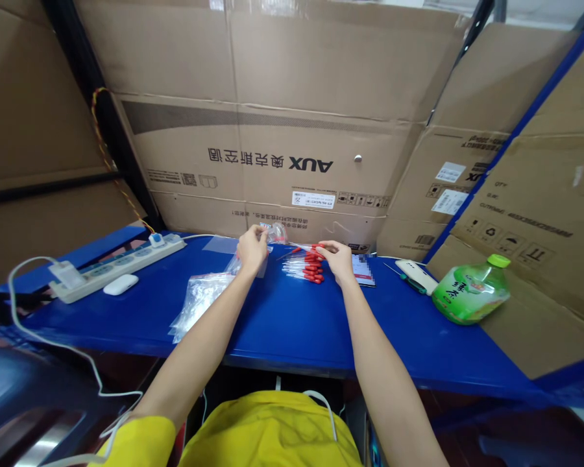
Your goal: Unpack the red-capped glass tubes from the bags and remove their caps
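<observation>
My left hand (253, 248) is closed, pinching a small clear plastic bag (276, 233) above the far side of the blue table. To its right, my right hand (338, 261) has thumb and fingers closed on the red end of a slim red-ended stick (305, 246), whose pale tip points at the bag. Just below lies a pile of similar sticks (302, 267), clear or whitish with red ends; their exact kind is too small to make out. A stack of clear zip bags (202, 298) rests beside my left forearm, and another bag lies partly hidden under my left hand.
On the left are a white power strip (121, 263) with plugs and a white earbud case (121, 284). A phone (364, 270) lies behind my right wrist. Rightward are a pale device (417, 277) and a green drink bottle (471, 292). Cardboard walls (272, 130) enclose the blue table (282, 324).
</observation>
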A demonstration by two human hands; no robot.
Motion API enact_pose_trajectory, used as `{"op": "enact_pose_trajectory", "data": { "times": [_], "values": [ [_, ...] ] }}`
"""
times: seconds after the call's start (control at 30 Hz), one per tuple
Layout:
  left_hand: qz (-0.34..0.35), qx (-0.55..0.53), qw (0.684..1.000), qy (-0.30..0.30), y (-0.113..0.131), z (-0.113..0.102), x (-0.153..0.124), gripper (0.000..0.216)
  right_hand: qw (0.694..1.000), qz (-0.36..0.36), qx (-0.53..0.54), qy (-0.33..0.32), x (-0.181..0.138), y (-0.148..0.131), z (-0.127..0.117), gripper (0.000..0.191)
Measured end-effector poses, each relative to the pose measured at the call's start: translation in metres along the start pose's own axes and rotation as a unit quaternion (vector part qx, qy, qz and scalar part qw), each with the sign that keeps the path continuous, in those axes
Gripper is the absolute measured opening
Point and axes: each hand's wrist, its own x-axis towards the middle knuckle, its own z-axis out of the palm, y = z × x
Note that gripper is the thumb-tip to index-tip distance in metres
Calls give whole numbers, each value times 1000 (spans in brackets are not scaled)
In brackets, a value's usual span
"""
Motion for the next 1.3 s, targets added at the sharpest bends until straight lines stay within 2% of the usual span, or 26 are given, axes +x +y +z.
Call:
{"op": "enact_pose_trajectory", "data": {
  "times": [0.1, 0.23, 0.33, 0.43, 0.6, 0.8, 0.97, 1.17, 1.3],
  "values": [
    [-22, -4, 1000, 17, -1, 0, -1, 15, 998, -18, -67, -5, 0, 2, 2, 28],
    [-12, -63, 998, 2, -3, 9, 0, 6, 989, -45, -141, -12, -4, 5, 8, 21],
    [-7, -136, 991, -12, -9, 19, 2, 7, 976, -71, -203, -14, -6, 8, 11, 22],
    [-30, -213, 976, -20, -12, 27, 4, 10, 961, -85, -264, 15, -8, 13, 12, 28],
    [-107, -337, 933, -72, -6, 28, 2, 14, 957, -87, -274, 31, -10, 15, 13, 31],
    [-90, -366, 920, -110, 2, 29, -6, 12, 950, -115, -289, 29, -12, 7, 12, 27],
    [-75, -353, 925, -118, 4, 34, -10, 13, 963, -141, -229, -7, -14, -8, 14, 28],
    [-79, -365, 920, -122, 5, 33, -12, 10, 989, -85, -73, -91, -16, -16, 23, 28],
    [-89, -378, 904, -177, 8, 32, -13, 24, 992, -70, -37, -102, -16, -16, 24, 29]
  ]
}}
